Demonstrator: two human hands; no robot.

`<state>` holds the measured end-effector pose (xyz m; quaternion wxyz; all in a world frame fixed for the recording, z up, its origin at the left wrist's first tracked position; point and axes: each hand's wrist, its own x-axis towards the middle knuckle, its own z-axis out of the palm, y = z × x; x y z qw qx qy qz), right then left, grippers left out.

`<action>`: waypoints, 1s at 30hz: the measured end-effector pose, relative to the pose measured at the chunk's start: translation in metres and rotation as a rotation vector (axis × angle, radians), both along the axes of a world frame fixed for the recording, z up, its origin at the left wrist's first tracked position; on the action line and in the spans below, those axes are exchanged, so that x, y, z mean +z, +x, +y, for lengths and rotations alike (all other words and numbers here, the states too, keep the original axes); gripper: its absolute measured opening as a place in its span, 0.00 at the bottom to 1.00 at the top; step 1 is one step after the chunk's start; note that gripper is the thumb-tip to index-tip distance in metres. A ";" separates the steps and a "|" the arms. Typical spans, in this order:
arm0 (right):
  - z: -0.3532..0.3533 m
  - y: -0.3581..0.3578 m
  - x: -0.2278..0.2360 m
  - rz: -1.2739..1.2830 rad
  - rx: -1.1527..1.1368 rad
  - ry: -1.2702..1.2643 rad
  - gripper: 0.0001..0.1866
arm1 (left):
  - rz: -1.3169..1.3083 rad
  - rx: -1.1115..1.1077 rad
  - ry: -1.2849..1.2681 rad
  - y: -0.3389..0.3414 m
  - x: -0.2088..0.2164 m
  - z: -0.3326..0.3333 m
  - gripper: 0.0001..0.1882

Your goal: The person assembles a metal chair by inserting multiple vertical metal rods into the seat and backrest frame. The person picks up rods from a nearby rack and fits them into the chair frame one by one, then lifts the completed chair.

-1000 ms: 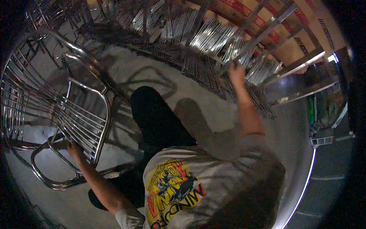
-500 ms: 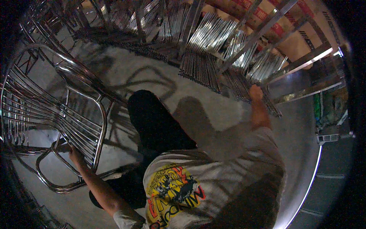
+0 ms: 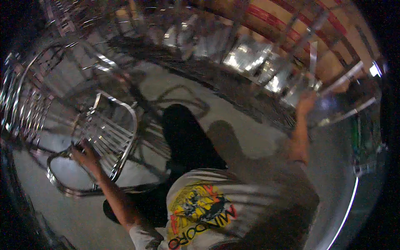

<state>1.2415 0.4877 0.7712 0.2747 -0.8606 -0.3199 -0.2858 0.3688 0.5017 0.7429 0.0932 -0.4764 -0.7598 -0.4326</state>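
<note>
At the left stands a shiny tubular metal chair frame [image 3: 130, 114] with a slatted body and a looped base. My left hand [image 3: 85, 153] is closed round its tubing, close to the base loop. Far to the right, my right hand [image 3: 307, 102] reaches to the right end of a row of thin metal rods [image 3: 248, 54]. Motion smears its fingers, so whether they hold a rod is unclear. A pale upright strip [image 3: 313, 62] shows just above that hand.
Slanted metal rack bars [image 3: 293, 23] cross in front of brown cartons [image 3: 266, 18] with red bands. More chair frames [image 3: 35, 106] crowd the left side. Green material [image 3: 358, 133] lies at the far right. The grey concrete floor [image 3: 175, 83] carries shadows.
The view has swung, shifting the scene rightward and blurring it. My right hand has moved up and right along the rods' near ends. My left hand stays at the chair frame.
</note>
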 end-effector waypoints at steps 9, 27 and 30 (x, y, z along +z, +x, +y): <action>0.010 -0.162 0.201 -0.299 0.722 0.317 0.31 | 0.390 -0.235 0.449 0.102 0.214 -0.111 0.32; 0.034 -0.418 0.298 -0.208 1.077 0.564 0.22 | -0.274 -0.166 0.376 0.020 0.238 -0.077 0.12; -0.010 -0.516 0.201 0.436 1.387 -0.086 0.19 | -0.909 -0.291 0.329 0.020 0.209 -0.043 0.14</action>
